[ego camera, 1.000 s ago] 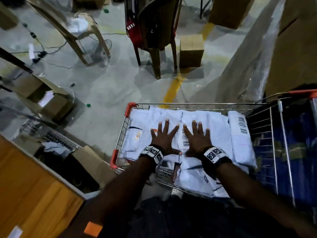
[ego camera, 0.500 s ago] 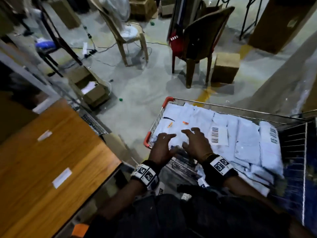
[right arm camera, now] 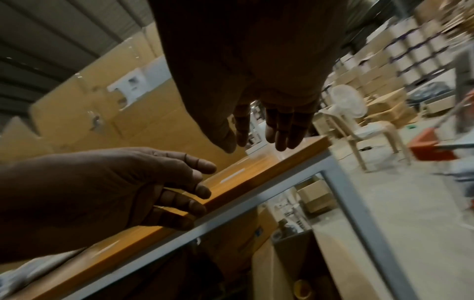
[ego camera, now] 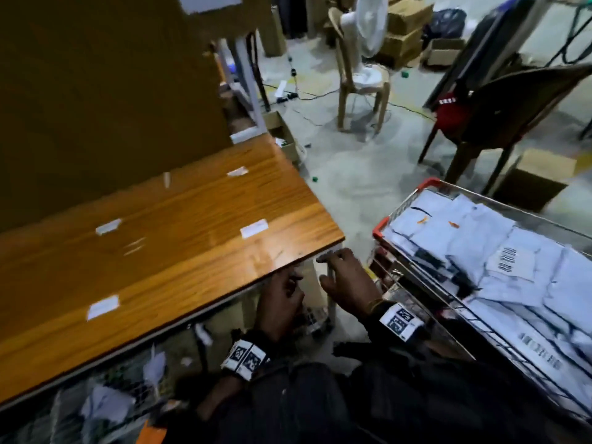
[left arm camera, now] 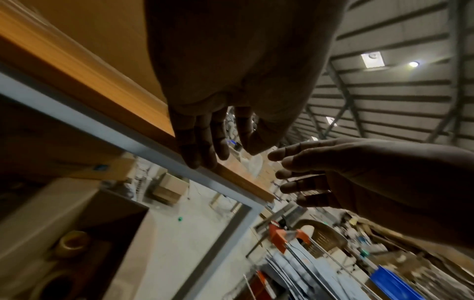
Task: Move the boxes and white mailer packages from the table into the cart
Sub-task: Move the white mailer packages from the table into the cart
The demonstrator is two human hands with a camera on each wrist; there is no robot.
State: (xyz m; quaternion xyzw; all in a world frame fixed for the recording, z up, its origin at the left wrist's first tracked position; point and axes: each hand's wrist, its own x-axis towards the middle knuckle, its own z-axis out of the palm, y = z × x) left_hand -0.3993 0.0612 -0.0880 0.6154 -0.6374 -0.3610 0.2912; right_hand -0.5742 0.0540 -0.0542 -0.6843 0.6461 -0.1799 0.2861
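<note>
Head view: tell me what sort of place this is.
Most likely a warehouse or parcel packing area: a wire cart piled with white mailer packages, stacked cardboard boxes at the back, and a wooden table on a bare concrete floor.

Grey concrete floor (ego camera: 358,187), plastic chairs (ego camera: 358,88), stacked cardboard cartons (ego camera: 405,30), corrugated roof (left arm camera: 384,91).

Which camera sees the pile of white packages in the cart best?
The head view: the white mailer packages lie spread across the cart. The left wrist view catches only a blurred corner of them; the right wrist view shows just a blurred bit of the cart.
</note>
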